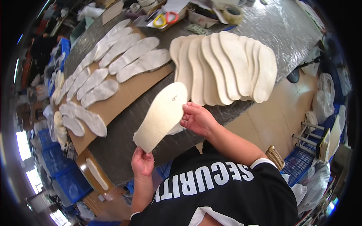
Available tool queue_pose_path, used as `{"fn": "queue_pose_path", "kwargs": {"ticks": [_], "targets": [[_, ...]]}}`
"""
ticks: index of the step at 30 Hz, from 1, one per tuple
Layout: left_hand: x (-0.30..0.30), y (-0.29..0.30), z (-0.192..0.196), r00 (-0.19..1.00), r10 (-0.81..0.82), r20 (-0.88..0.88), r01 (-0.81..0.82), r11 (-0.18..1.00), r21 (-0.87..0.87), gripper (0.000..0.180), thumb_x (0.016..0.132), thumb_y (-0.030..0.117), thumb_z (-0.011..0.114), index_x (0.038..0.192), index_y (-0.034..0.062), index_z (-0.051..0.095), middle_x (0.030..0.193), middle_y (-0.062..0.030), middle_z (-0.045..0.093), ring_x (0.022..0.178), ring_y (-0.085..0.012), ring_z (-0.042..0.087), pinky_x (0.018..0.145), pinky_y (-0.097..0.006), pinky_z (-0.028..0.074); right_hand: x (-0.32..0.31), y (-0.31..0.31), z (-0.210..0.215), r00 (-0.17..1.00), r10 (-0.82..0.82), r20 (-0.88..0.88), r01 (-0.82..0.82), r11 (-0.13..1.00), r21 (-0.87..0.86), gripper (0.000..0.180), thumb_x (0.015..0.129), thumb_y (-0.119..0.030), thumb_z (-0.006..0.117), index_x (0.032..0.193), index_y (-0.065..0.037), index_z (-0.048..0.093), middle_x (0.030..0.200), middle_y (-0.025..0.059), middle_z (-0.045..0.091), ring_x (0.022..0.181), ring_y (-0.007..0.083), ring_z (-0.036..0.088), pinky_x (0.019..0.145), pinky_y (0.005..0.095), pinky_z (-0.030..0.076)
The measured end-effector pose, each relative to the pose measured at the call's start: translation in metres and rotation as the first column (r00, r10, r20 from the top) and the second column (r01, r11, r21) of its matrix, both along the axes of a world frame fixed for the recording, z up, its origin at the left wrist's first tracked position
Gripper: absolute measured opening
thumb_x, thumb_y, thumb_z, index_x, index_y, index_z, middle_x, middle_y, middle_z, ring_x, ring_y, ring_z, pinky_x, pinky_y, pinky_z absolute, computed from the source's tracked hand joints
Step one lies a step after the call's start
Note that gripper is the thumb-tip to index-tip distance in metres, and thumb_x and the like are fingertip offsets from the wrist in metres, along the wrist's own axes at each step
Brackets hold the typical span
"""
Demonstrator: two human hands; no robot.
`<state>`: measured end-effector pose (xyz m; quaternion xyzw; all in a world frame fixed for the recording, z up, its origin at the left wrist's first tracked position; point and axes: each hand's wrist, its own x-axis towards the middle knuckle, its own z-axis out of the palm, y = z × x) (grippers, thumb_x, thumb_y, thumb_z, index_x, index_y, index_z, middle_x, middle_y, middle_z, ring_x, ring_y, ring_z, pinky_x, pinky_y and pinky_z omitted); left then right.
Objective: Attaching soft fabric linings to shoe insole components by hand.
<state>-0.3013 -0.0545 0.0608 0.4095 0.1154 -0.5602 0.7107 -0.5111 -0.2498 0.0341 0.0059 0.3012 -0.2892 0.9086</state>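
Between my two hands is a cream felt insole (163, 113), tilted over the table edge, with a small handwritten mark near its rounded end. My left hand (143, 161) pinches its lower, squared end. At its upper right side, my right hand (198, 118) grips the edge between thumb and fingers. A bit of another pale piece shows behind it, mostly hidden. Just beyond lies a fanned row of cream insoles (226, 66), overlapping one another. To the left, several greyish-white insoles (130, 56) are laid out on a brown cardboard sheet (128, 94).
Scissors with yellow and red handles (166, 19), a tape roll (233, 14) and boxes sit at the table's back. The dark table (124, 135) has a plastic-covered right part. Blue crates (69, 177) stand at left; a blue basket (299, 162) and plastic bags (324, 94) at right.
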Motion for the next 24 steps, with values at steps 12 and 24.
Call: {"fn": "queue_pose_path", "kwargs": {"ticks": [12,24], "targets": [[0.032,0.009,0.049,-0.16,-0.432,0.888,0.244,0.854,0.459,0.101,0.073,0.012,0.081,0.149,0.0029,0.016,0.145,-0.017,0.035,0.128,-0.0266,0.044,0.105,-0.04,0.039,0.087,0.082,0.045,0.929,0.344,0.138,-0.252,0.859,-0.445,0.013,0.094,-0.002,0.058,0.107,-0.004,0.055,0.103,0.0069,0.063,0.093,0.0151,0.064,0.08,0.031,0.058],[0.11,0.017,0.042,0.506,-0.476,0.719,0.431,0.862,0.267,0.06,0.076,0.032,0.082,0.115,0.0025,0.046,0.124,-0.0096,0.049,0.101,-0.0143,0.053,0.088,-0.026,0.043,0.061,0.098,-0.023,0.428,-0.545,-0.721,-0.892,-0.383,-0.24,0.053,0.081,-0.028,0.07,0.128,-0.007,0.056,0.135,0.0108,0.05,0.133,0.0291,0.041,0.109,0.056,0.029]]}}
